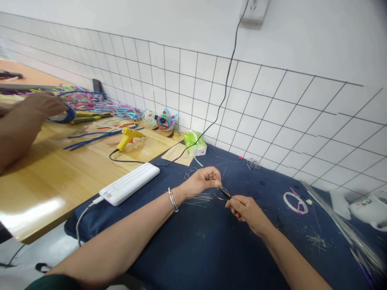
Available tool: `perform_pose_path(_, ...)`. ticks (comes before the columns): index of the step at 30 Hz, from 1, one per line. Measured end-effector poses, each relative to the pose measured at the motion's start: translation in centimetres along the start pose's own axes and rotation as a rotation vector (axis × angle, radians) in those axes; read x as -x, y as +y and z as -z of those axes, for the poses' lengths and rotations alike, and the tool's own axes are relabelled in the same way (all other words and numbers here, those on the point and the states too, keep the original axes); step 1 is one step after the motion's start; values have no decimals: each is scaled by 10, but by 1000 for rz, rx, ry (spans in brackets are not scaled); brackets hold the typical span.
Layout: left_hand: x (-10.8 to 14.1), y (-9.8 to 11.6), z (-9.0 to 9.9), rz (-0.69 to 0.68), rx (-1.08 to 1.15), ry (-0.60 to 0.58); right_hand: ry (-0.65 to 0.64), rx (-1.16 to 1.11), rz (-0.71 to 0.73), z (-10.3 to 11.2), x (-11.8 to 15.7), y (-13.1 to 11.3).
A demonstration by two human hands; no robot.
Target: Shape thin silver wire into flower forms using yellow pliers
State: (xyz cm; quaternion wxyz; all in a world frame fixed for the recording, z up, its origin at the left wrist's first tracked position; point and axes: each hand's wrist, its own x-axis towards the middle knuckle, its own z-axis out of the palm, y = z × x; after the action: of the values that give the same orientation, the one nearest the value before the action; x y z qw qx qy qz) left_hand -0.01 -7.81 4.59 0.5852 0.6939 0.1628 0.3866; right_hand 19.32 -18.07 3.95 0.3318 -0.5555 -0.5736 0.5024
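Observation:
My left hand [207,181], with a silver bangle on its wrist, is closed, thumb and forefinger pinched on something too thin to make out, probably wire. Touching its fingertips is the tip of a small dark tool [225,193], which looks like pliers. My right hand [244,210] is wrapped round the tool's handle. Below the hands lies a dark blue cloth [193,241]. Several thin straight wires [199,199] rest on the cloth beside my left wrist, and a fine wire with a pink bit [220,197] shows just under the tool.
A white power strip [130,183] and yellow glue gun [128,139] are at left. Another person's hand [45,105] is at far left. A tissue pack [195,143] stands near the wall grid. On the right are a white ring [295,203], long wires [341,221] and a white cup [370,209].

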Motion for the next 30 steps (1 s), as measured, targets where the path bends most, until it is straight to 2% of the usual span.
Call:
perform_pose_path(7, 0, 1, 1, 10, 44, -30, -59, -97, -43, 0, 1, -1)
perform_pose_path(11, -1, -1, 1, 24, 75, -29, -59, -35, -17, 0, 1, 0)
perform_pose_path(15, -6, -11, 1, 45, 127, 106, 96, 318, 164, 0, -4, 7)
perform_pose_path(17, -8, -16, 3, 73, 132, 166, 238, 554, 304, 0, -7, 13)
perform_pose_path(20, -9, -21, 4, 103, 141, 183, 511, 923, 548, 4, -9, 22)
perform_pose_path(24, -8, -22, 4, 137, 146, 139, 610, 1305, 729, 11, -6, 25)
perform_pose_path(30, -4, -21, 0, 193, 182, 9, 670, 1484, 806, 16, -3, 25)
